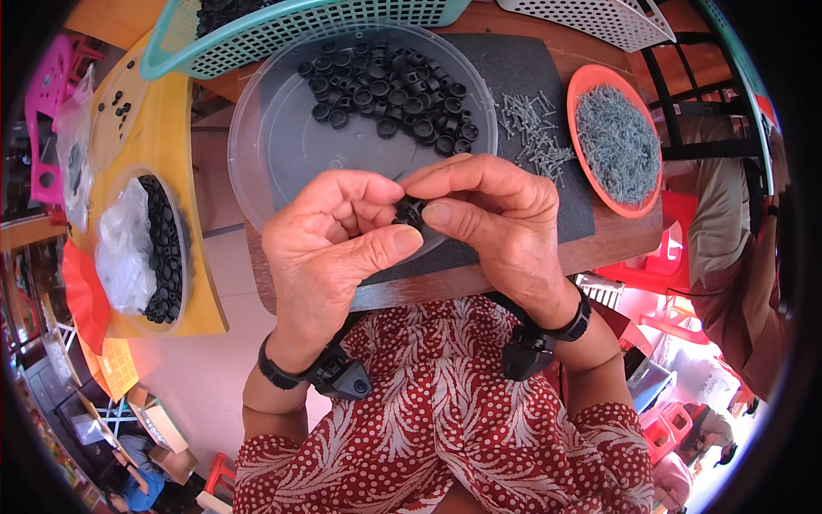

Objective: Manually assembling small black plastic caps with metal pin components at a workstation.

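Note:
A small black plastic ring-shaped part (409, 211) is pinched between my two hands over the near edge of a round clear plastic tub (287, 163). My left hand (321, 236) grips it from the left, thumb and fingers closed. From the right, my right hand (501, 218) holds the same part between thumb and forefinger; whether those fingertips also hold a screw is hidden. Many similar black parts (385, 90) lie in the tub's far half. Loose silver screws (535, 128) are scattered on a dark mat (505, 64) to the right of the tub.
An orange bowl (574, 107) of screws (618, 141) stands at the table's right. Beyond the tub are a teal basket (257, 56) and a white basket (591, 21). On a yellow table (201, 283) at left sits another tub of black parts (167, 248). A person (728, 206) is at right.

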Motion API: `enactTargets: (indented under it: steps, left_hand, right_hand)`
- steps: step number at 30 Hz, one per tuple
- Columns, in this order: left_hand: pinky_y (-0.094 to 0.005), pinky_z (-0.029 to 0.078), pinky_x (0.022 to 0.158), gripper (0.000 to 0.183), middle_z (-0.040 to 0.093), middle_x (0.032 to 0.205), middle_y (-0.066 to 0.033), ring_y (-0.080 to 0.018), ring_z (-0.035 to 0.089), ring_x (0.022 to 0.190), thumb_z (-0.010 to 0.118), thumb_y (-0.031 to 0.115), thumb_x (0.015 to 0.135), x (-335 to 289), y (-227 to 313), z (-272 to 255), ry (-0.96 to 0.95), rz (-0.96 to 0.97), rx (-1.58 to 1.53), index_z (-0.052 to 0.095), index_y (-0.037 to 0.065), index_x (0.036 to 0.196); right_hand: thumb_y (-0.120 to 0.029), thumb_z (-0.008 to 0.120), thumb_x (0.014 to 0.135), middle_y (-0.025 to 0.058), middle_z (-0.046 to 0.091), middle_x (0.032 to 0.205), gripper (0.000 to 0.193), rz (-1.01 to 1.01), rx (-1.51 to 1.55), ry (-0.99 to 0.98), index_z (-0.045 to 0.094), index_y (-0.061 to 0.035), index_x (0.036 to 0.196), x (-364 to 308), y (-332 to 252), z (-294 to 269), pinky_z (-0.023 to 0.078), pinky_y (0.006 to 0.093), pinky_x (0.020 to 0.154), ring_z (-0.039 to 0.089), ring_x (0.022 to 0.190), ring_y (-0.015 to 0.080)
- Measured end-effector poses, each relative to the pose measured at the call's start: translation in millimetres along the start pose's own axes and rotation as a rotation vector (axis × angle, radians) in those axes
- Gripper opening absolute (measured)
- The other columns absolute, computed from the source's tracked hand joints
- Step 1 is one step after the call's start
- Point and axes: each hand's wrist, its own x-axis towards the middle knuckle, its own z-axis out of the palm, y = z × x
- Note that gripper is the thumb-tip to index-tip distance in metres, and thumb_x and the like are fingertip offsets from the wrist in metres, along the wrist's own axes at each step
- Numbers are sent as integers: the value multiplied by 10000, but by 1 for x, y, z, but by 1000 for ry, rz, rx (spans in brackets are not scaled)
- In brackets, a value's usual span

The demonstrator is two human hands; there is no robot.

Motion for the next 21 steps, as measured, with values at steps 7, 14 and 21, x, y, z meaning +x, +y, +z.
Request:
enactTargets:
  steps: [7, 14, 21]
  left_hand:
    - [-173, 455, 664, 346, 606, 813, -35, -82, 563, 712, 753, -59, 663, 0, 2, 6, 59, -2, 17, 588, -39, 967]
    - [-179, 460, 669, 349, 607, 814, -34, -81, 565, 719, 747, -65, 669, 0, 0, 5, 35, -4, 0, 588, -43, 979]
    - [-173, 479, 661, 322, 599, 812, -24, -60, 563, 728, 732, -43, 726, 0, -4, 2, 10, 40, 29, 585, -42, 1012]
  right_hand:
    - [118, 595, 779, 53, 653, 877, 205, 95, 121, 46, 661, 11, 941, -2, -5, 4, 491, 220, 747, 595, 836, 96]
    - [109, 608, 783, 52, 652, 885, 196, 101, 115, 18, 662, 7, 941, -1, -3, -1, 501, 224, 738, 597, 827, 96]
    - [105, 613, 780, 48, 651, 894, 198, 109, 99, 46, 661, 3, 942, -3, -4, 2, 499, 225, 750, 594, 842, 96]
